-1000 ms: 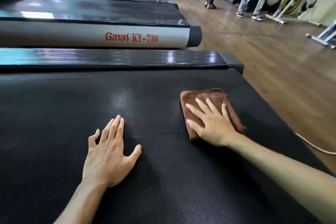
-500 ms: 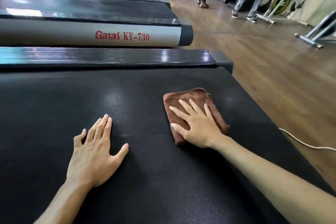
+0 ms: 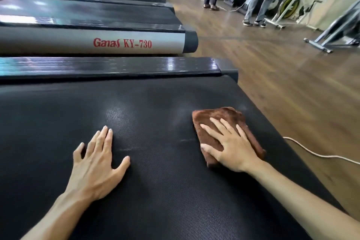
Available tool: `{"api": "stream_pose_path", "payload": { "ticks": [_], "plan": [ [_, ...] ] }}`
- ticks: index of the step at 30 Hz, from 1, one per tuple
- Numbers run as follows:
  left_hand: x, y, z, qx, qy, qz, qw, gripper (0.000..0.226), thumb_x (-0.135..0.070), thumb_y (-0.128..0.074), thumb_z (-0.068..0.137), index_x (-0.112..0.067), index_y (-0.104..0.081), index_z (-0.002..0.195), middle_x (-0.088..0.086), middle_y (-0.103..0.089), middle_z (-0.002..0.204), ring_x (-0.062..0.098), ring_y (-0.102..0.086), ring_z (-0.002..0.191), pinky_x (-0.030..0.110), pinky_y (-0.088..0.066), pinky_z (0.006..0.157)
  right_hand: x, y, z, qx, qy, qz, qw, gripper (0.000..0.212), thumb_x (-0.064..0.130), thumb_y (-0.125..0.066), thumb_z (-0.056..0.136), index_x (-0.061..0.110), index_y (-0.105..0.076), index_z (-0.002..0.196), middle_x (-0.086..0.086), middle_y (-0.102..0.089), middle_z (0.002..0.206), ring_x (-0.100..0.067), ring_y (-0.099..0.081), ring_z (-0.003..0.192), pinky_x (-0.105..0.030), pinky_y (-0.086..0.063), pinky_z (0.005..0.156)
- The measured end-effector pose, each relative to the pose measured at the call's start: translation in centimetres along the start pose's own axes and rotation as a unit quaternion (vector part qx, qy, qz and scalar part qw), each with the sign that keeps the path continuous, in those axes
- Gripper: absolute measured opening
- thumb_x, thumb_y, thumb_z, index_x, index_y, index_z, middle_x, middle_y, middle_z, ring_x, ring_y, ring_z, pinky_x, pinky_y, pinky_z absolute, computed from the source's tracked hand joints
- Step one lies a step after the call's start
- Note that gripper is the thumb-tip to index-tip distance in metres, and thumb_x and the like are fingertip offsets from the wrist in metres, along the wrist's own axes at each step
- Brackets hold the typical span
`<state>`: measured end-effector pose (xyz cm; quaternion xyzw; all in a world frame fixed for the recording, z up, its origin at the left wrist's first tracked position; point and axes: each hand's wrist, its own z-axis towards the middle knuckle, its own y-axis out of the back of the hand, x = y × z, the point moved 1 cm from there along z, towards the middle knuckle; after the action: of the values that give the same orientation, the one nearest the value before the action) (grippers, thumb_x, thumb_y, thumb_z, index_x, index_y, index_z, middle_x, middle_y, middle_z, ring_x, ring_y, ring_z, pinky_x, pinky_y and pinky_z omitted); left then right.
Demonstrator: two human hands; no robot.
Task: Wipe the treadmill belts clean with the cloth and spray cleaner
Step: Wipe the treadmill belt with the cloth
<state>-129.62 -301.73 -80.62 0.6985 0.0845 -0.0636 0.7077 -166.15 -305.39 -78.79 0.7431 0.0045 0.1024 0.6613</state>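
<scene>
While my left hand [image 3: 97, 163] braces flat with straight fingers on the black textured treadmill belt [image 3: 155, 200], my right hand [image 3: 229, 148] presses spread fingers onto the folded brown terry cloth [image 3: 218, 117], unwiped belt lying leftward.

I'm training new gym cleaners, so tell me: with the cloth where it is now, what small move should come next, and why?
Probably slide the right hand and the brown cloth under it leftward across the belt, toward the pale streaks between the hands. The left hand already rests flat on the belt as a brace.
</scene>
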Motion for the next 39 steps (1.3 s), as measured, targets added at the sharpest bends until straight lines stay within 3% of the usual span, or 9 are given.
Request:
{"api": "stream_pose_path", "payload": {
  "ticks": [5, 8, 12, 18, 22, 26, 33, 36, 39],
  "plan": [
    [-5.2, -0.2, 1.8, 0.009, -0.063, -0.029, 0.998, 0.109, -0.081, -0.002, 0.072, -0.023, -0.005, 0.164, -0.009, 0.007, 0.171, 0.005, 0.01, 0.155, 0.038, 0.003, 0.127, -4.7, 2.7, 7.5, -0.016, -0.242, 0.013, 0.97, 0.071, 0.078, -0.021, 0.097, 0.05, -0.011, 0.162, 0.005, 0.0, 0.175, -0.027, 0.003, 0.16, -0.062, 0.003, 0.125],
    [-7.3, -0.7, 3.6, 0.017, -0.079, -0.019, 0.997, 0.109, -0.081, -0.001, 0.072, -0.023, -0.006, 0.164, -0.009, 0.006, 0.171, 0.006, 0.01, 0.156, 0.039, 0.002, 0.127, -2.5, 2.4, 10.2, -0.01, -0.143, -0.011, 0.99, 0.067, 0.074, -0.02, 0.1, 0.05, -0.01, 0.162, 0.006, 0.001, 0.175, -0.026, 0.004, 0.16, -0.061, 0.005, 0.125],
    [-7.7, -0.8, 7.6, 0.004, -0.073, -0.011, 0.997, 0.103, -0.083, -0.008, 0.079, -0.024, -0.007, 0.164, -0.008, 0.004, 0.171, 0.007, 0.007, 0.156, 0.042, 0.001, 0.127, -3.3, 0.6, 1.6, -0.011, -0.026, -0.016, 0.999, 0.073, 0.083, -0.015, 0.088, 0.061, -0.01, 0.157, 0.019, 0.001, 0.173, -0.012, 0.006, 0.159, -0.052, 0.004, 0.128],
    [-7.0, -2.6, 9.4, -0.02, -0.063, 0.014, 0.998, 0.103, -0.085, -0.005, 0.077, -0.028, -0.006, 0.164, -0.009, 0.005, 0.171, 0.007, 0.008, 0.156, 0.042, 0.001, 0.124, -9.3, 3.0, 9.2, -0.043, -0.305, 0.018, 0.951, 0.072, 0.077, -0.022, 0.097, 0.049, -0.014, 0.162, 0.005, -0.002, 0.174, -0.033, -0.005, 0.158, -0.066, -0.009, 0.122],
    [-7.2, -2.5, 9.5, -0.027, -0.065, 0.015, 0.997, 0.103, -0.084, -0.006, 0.077, -0.028, -0.009, 0.164, -0.009, 0.001, 0.171, 0.007, 0.005, 0.156, 0.042, -0.002, 0.124, -5.6, 3.0, 15.0, -0.02, -0.2, -0.004, 0.98, 0.067, 0.071, -0.023, 0.102, 0.045, -0.013, 0.163, 0.002, -0.002, 0.175, -0.033, 0.0, 0.16, -0.067, -0.001, 0.123],
    [-7.2, -2.3, 9.1, -0.023, -0.064, 0.014, 0.998, 0.104, -0.084, -0.002, 0.076, -0.027, -0.005, 0.164, -0.009, 0.005, 0.171, 0.006, 0.01, 0.156, 0.042, 0.0, 0.125, -2.6, 1.2, 9.0, -0.017, -0.015, -0.031, 0.999, 0.065, 0.072, -0.026, 0.099, 0.055, -0.012, 0.16, 0.012, -0.001, 0.174, -0.019, 0.001, 0.16, -0.057, 0.002, 0.127],
    [-7.1, -2.3, 9.3, -0.03, -0.062, 0.009, 0.998, 0.104, -0.083, -0.002, 0.076, -0.028, -0.007, 0.164, -0.009, 0.004, 0.171, 0.006, 0.008, 0.156, 0.041, -0.001, 0.124, -7.1, 4.1, 16.5, -0.018, -0.271, 0.026, 0.962, 0.069, 0.07, -0.021, 0.101, 0.044, -0.012, 0.164, 0.002, 0.001, 0.175, -0.032, 0.003, 0.16, -0.066, 0.002, 0.123],
    [-7.0, -2.3, 9.5, -0.03, -0.064, 0.011, 0.997, 0.105, -0.085, -0.003, 0.075, -0.029, -0.009, 0.163, -0.01, 0.001, 0.171, 0.006, 0.005, 0.156, 0.041, -0.003, 0.123, -4.4, 4.0, 21.7, 0.007, -0.214, 0.014, 0.977, 0.067, 0.069, -0.021, 0.103, 0.045, -0.01, 0.164, 0.002, 0.004, 0.175, -0.032, 0.006, 0.16, -0.068, 0.007, 0.122],
    [-6.9, -2.3, 9.5, -0.029, -0.064, 0.009, 0.997, 0.106, -0.086, -0.005, 0.075, -0.028, -0.013, 0.163, -0.01, -0.002, 0.171, 0.006, 0.002, 0.156, 0.041, -0.005, 0.123, 0.1, 2.8, 21.3, 0.026, -0.06, -0.021, 0.998, 0.064, 0.068, -0.024, 0.103, 0.047, -0.012, 0.163, 0.006, 0.002, 0.175, -0.026, 0.002, 0.161, -0.064, 0.006, 0.124]
  ]
}}
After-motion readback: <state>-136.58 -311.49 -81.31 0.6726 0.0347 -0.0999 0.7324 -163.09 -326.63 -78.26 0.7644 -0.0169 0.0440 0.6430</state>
